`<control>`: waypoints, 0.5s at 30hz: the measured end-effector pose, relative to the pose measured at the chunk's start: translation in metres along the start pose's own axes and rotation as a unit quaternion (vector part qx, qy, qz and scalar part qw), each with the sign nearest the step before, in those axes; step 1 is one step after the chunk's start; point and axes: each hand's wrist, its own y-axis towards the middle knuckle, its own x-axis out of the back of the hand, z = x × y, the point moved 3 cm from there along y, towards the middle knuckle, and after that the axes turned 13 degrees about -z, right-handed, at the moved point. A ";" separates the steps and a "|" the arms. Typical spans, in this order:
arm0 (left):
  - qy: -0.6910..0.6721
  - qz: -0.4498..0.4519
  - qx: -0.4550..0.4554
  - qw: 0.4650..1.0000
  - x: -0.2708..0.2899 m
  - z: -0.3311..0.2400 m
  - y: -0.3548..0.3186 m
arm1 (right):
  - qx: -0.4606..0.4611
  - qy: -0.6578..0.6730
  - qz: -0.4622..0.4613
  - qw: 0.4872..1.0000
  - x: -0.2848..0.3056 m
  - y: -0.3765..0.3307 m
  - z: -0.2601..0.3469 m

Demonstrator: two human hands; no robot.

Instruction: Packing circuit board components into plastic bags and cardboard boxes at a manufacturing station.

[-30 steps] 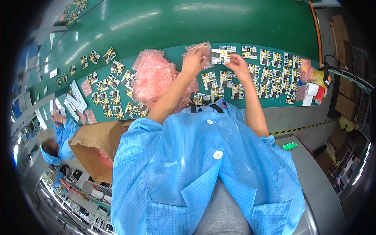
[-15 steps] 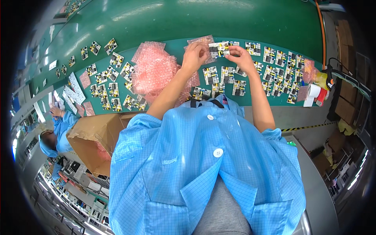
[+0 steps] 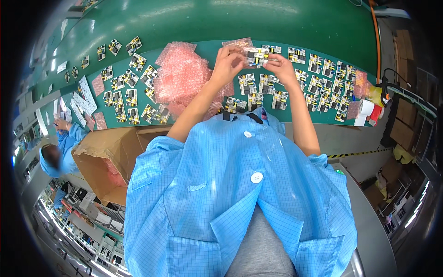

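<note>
Over the green bench, my right hand [image 3: 282,69] pinches the right end of a circuit board [image 3: 257,57] carrying black and yellow parts. My left hand [image 3: 227,65] is closed at the board's left end, its fingertips on a pink bubble-wrap bag [image 3: 237,43] that lies behind and under the board. The board's left part looks hazy, and whether it sits inside the bag I cannot tell. A large heap of pink bubble-wrap bags [image 3: 181,81] rests left of my left forearm. Several similar boards [image 3: 266,84] lie flat just nearer than my hands.
More circuit boards [image 3: 315,85] spread in rows to the right, others [image 3: 130,78] to the left. An open cardboard box [image 3: 108,150] stands below the bench edge at left. A white roll [image 3: 366,108] lies at the right end. A co-worker in blue [image 3: 69,147] sits far left.
The board has shifted slightly left, toward my left hand and over the bubble-wrap bag. My left fingers have come to its left end. My right hand keeps its hold.
</note>
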 end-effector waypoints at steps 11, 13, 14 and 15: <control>-0.012 -0.016 -0.069 0.997 0.015 -0.039 -0.026 | 0.043 0.058 -0.054 0.996 -0.001 -0.058 0.000; -0.012 -0.030 -0.082 0.996 0.019 -0.045 -0.032 | 0.022 0.042 -0.062 0.997 -0.002 -0.077 0.012; -0.019 -0.030 -0.080 0.996 0.020 -0.048 -0.035 | 0.000 0.025 -0.073 0.997 0.000 -0.085 0.014; -0.027 -0.030 -0.078 0.996 0.020 -0.051 -0.037 | 0.010 0.043 -0.058 0.997 0.000 -0.090 0.011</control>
